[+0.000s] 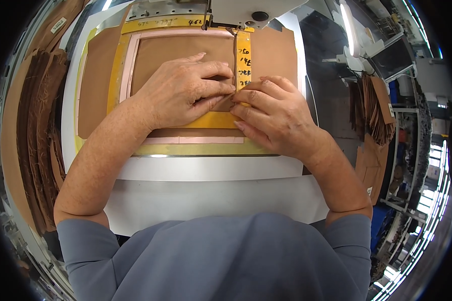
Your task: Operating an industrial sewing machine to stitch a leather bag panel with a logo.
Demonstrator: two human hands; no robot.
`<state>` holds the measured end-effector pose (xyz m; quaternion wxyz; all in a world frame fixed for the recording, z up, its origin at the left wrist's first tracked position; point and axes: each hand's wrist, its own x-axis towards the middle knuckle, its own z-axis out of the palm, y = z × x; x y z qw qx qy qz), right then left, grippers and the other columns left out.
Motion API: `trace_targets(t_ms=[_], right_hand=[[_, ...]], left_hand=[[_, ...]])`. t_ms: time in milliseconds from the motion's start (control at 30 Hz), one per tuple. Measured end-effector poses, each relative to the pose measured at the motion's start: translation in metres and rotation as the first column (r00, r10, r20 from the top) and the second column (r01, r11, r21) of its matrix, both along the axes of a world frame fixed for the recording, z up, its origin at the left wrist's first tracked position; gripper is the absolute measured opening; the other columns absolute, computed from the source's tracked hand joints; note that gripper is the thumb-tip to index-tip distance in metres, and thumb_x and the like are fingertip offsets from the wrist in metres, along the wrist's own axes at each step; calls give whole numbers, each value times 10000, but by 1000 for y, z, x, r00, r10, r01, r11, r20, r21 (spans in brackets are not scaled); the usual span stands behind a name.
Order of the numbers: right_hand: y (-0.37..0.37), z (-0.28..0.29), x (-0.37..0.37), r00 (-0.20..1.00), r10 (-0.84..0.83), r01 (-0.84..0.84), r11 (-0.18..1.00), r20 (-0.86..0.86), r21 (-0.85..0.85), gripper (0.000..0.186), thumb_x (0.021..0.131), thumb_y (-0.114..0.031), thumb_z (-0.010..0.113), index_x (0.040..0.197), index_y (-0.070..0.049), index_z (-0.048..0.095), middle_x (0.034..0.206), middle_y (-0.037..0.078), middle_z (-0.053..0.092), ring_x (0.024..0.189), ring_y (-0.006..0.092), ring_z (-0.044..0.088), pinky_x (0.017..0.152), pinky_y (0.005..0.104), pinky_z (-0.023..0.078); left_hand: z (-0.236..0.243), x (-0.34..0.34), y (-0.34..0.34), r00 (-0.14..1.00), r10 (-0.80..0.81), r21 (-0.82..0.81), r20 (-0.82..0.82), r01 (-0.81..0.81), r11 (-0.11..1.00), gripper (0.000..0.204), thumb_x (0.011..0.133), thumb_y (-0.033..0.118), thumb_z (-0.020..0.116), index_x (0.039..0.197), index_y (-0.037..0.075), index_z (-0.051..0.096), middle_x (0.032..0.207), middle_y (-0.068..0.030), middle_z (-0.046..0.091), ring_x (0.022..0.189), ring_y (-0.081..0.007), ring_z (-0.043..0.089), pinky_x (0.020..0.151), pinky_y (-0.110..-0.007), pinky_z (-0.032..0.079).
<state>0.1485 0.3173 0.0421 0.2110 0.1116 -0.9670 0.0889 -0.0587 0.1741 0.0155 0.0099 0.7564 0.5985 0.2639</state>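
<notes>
Brown fabric (pixel 173 52) lies flat inside a yellow template frame (pixel 206 120) with handwritten marks and pale pink strips along its inner edges. My left hand (pixel 186 88) rests on the fabric, one finger stretched forward, thumb and other fingers drawn together at the fabric by the frame's near right corner. At that same corner my right hand (pixel 273 113) has its fingers bent and closed over the yellow edge. The fingertips of both hands almost meet. What lies beneath the right fingertips is hidden.
A sewing machine head (pixel 256 15) overhangs the frame's far edge. Stacked brown cut pieces (pixel 37 135) lie at the left. More brown pieces (pixel 374 108) hang at the right, beside a lamp (pixel 350 30) and a metal rack (pixel 407 150). A white board (pixel 211 169) extends toward me.
</notes>
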Motion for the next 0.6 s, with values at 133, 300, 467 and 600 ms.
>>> trace_targets(t_ms=[133,300,467,600], right_hand=[[0,2,1,999,-4,4,1000,40,3,185,835,-224,772,969,-113,708,1053,8,694,1003,201,662,956,397,523],[1,-1,2,999,11,-8,998,52,-57,207,829,-213,785,988,-111,701,1066,27,688,991,220,659,920,395,537],[1,-7,6,999,1,5,994,49,-112,213,828,-191,789,1000,-108,694,1098,37,676,993,230,659,878,385,549],[1,-7,8,999,-12,16,995,39,-94,217,832,-204,790,1000,-112,688,1116,33,667,982,224,653,855,375,539]], left_hand=[[-1,-1,-1,999,-10,0,-41,10,1000,258,850,170,746,1102,119,766,1245,-34,706,1136,-254,685,1111,-571,480],[-4,1,0,999,-15,51,-36,17,999,283,865,161,725,1143,119,752,1244,-35,716,1164,-230,672,1133,-542,448],[2,2,0,999,3,-21,-34,-3,1000,335,879,154,709,1211,114,721,1273,-34,707,1187,-210,658,1120,-507,440],[5,3,0,996,1,-50,-90,-6,999,358,881,147,703,1239,125,705,1307,-27,689,1205,-203,646,1109,-503,448]])
